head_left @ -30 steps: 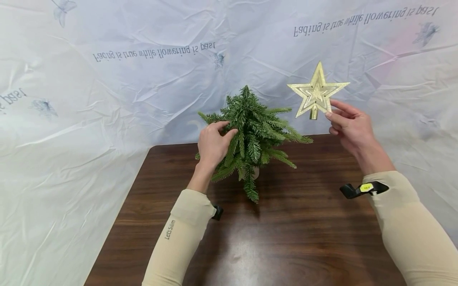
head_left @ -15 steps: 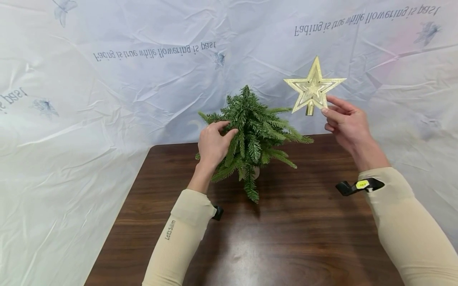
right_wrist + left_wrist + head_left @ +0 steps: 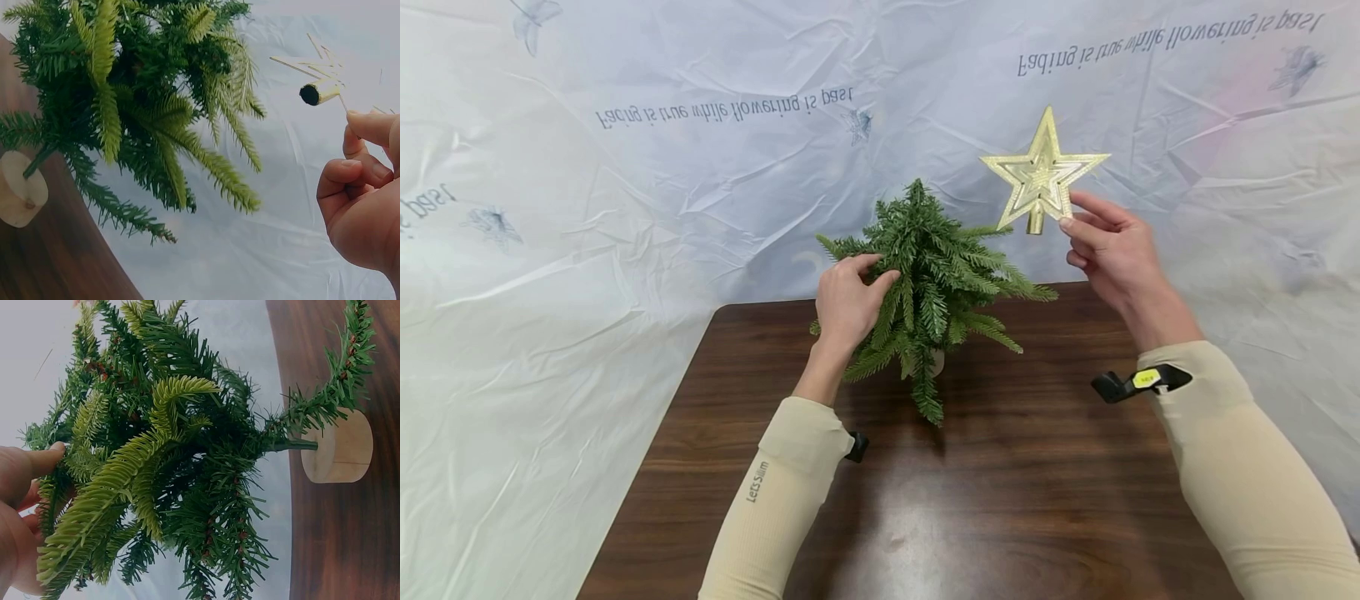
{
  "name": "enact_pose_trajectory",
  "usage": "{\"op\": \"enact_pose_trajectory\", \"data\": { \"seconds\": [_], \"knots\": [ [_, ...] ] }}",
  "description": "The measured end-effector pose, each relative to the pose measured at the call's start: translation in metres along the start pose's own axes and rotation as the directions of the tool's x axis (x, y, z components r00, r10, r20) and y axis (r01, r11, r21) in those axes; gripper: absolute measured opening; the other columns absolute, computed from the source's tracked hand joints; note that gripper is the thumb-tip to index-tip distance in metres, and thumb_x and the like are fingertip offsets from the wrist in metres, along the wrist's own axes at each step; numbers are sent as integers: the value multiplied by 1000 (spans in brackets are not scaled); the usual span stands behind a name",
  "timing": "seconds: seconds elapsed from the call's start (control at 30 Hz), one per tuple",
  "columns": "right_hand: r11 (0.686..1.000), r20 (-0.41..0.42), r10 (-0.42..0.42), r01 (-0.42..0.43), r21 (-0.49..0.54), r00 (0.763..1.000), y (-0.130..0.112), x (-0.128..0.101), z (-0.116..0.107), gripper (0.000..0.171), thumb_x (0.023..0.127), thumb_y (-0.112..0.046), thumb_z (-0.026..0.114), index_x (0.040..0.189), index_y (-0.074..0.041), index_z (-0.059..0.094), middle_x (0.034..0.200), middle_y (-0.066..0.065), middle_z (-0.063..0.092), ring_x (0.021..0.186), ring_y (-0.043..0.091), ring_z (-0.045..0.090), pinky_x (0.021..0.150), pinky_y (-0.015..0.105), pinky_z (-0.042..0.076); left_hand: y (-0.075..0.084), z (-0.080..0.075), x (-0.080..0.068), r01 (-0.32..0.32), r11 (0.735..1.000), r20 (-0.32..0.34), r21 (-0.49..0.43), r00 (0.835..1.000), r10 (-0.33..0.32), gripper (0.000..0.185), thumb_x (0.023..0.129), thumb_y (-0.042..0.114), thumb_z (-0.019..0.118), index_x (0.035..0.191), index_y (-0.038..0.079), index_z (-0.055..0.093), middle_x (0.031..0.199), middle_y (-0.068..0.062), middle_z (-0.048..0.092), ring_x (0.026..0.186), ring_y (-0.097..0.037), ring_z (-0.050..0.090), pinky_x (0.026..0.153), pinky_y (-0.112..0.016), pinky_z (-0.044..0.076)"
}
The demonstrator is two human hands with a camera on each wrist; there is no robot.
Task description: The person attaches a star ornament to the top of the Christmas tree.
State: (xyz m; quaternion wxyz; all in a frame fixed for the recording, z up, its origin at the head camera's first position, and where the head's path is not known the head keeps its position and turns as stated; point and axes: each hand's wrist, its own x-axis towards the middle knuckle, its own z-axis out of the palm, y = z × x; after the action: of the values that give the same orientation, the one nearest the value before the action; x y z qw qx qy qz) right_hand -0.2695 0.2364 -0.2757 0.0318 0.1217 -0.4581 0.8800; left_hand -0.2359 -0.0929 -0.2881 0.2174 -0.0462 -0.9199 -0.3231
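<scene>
A small artificial Christmas tree (image 3: 925,275) stands upright near the back of the table, on a round wooden base (image 3: 340,447). My left hand (image 3: 847,304) is at its upper left side, thumb and fingers curled in among the branches and gripping there; foliage hides part of the fingertips. To the right, my right hand (image 3: 1112,250) pinches a gold star tree topper (image 3: 1043,175) by its lower right point. The star is upright, in the air right of the tree's tip. In the right wrist view, the dark hollow end of its socket (image 3: 310,95) shows, beside the branches.
The dark wood table (image 3: 1000,483) reaches toward me in front of the tree. Behind and at the sides hangs a pale, creased sheet (image 3: 700,183) with printed lettering. A long lower branch (image 3: 927,400) sticks out from the tree toward me.
My right hand has moved left and a little up with the star, bringing it closer to the tree. My left hand and the tree have stayed in place.
</scene>
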Motion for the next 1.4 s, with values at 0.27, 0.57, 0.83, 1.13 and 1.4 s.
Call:
{"op": "enact_pose_trajectory", "data": {
  "seconds": [0.27, 0.57, 0.83, 1.13, 1.4],
  "knots": [
    [1000, -1, -3, 3, 1, 1000, 1, 5, 13, 43, 82, 15, 63, 122, -3, 64, 73, 7, 62, 46, 12, 28, 49, 28, 17, 0, 0, -1, -8, 1000, -1, -3, 1000, 8, 40, 85, 41, 71, 118, 19, 70, 100, -2, 68, 88, -16, 61, 70, -34, 48],
    [1000, 19, -17, 17, -3, 1000, 6, 11, 28, 42, 84, 14, 62, 121, -3, 65, 73, 7, 63, 46, 11, 25, 49, 26, 16, -1, 0, -2, 3, 1000, 1, -16, 1000, -3, 39, 85, 41, 70, 118, 20, 70, 100, -1, 68, 89, -16, 61, 68, -34, 48],
    [1000, 25, -16, 16, 1, 1000, 8, 14, 38, 43, 83, 14, 64, 122, -3, 65, 73, 6, 62, 47, 11, 25, 49, 26, 16, -2, 0, -2, -9, 1000, -2, -8, 1000, 9, 39, 85, 41, 70, 118, 19, 70, 99, -1, 68, 87, -16, 61, 69, -34, 48],
    [1000, 19, -12, 12, -5, 1000, 9, 19, 46, 43, 82, 14, 65, 121, -4, 65, 71, 5, 59, 47, 12, 24, 50, 27, 16, -2, 1, -1, -8, 1000, 9, 3, 1000, 8, 40, 86, 42, 69, 119, 20, 69, 101, -1, 68, 89, -16, 60, 70, -34, 48],
    [1000, 32, 1, -1, -3, 999, 9, 22, 52, 43, 84, 15, 61, 122, -4, 64, 68, 4, 54, 49, 14, 18, 49, 27, 17, -2, 2, 0, 1, 1000, 14, -2, 1000, -1, 40, 86, 42, 69, 120, 21, 69, 102, -1, 67, 91, -16, 60, 69, -34, 49]
  ]
}}
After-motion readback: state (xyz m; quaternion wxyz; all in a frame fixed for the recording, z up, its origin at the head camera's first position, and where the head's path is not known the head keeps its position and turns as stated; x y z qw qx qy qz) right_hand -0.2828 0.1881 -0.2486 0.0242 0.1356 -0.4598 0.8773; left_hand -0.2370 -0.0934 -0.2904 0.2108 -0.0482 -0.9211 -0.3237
